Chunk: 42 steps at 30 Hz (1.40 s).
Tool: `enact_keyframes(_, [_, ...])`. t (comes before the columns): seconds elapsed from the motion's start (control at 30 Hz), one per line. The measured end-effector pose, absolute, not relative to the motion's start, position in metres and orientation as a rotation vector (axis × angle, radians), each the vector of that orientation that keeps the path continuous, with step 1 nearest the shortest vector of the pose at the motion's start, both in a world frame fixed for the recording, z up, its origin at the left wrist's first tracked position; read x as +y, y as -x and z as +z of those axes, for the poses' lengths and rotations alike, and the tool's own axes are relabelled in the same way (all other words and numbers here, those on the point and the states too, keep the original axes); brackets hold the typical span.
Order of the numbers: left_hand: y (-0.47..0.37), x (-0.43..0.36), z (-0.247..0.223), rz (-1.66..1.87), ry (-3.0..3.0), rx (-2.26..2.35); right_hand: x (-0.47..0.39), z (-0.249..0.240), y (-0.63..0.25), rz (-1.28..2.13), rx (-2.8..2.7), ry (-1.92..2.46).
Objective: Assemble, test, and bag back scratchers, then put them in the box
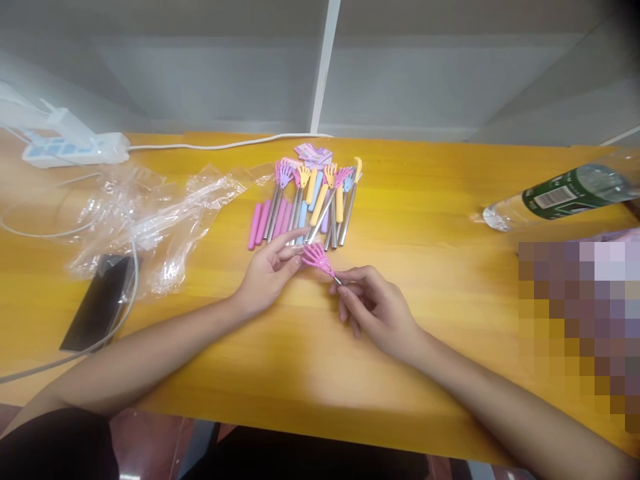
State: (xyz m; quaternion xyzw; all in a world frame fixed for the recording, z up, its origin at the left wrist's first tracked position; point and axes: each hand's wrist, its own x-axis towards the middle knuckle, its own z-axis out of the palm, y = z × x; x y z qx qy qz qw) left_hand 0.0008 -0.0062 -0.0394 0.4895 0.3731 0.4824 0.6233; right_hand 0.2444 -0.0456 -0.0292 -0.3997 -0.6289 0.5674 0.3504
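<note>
A pink hand-shaped back scratcher head (319, 259) on a thin metal rod is held between my two hands, above the near side of a pile. My right hand (377, 303) is closed, pinching the rod just below the head. At the tips of the pink claw, the thumb and fingers of my left hand (270, 270) close in from the left. Beyond lie several metal rods (273, 213) with purple, yellow, pink and blue claw heads. Among them are loose coloured handles: pink handles (255, 227), yellow handles (320, 203) and blue handles (303, 217).
Small purple printed cards (314, 155) lie behind the pile. Crumpled clear plastic bags (175, 213), a dark phone (103, 300), a white cable and a power strip (80, 148) occupy the left. A green-labelled bottle (555, 195) lies at the right, above a pixelated patch. A grey partition borders the back.
</note>
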Motion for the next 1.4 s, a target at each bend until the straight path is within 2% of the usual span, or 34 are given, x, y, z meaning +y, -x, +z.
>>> enact_keyframes(0.6, [0.000,-0.016,-0.031,0.915,-1.504,0.851,-0.044,-0.021,-0.241,1.229,-1.704,1.109])
enact_keyframes(0.8, [-0.001,-0.018,-0.030,0.878,-1.704,0.854,-0.045,-0.017,-0.240,1.422,-1.559,1.183])
enact_keyframes(1.0, [-0.007,-0.014,-0.035,1.133,-1.323,0.852,-0.036,-0.010,-0.253,1.611,-1.670,1.211])
enact_keyframes(1.2, [-0.008,-0.012,-0.036,1.147,-1.204,0.855,-0.027,-0.007,-0.267,1.773,-1.805,0.998])
enact_keyframes(1.4, [-0.003,-0.017,-0.034,0.974,-1.633,0.883,-0.030,-0.013,-0.262,1.478,-1.884,1.101])
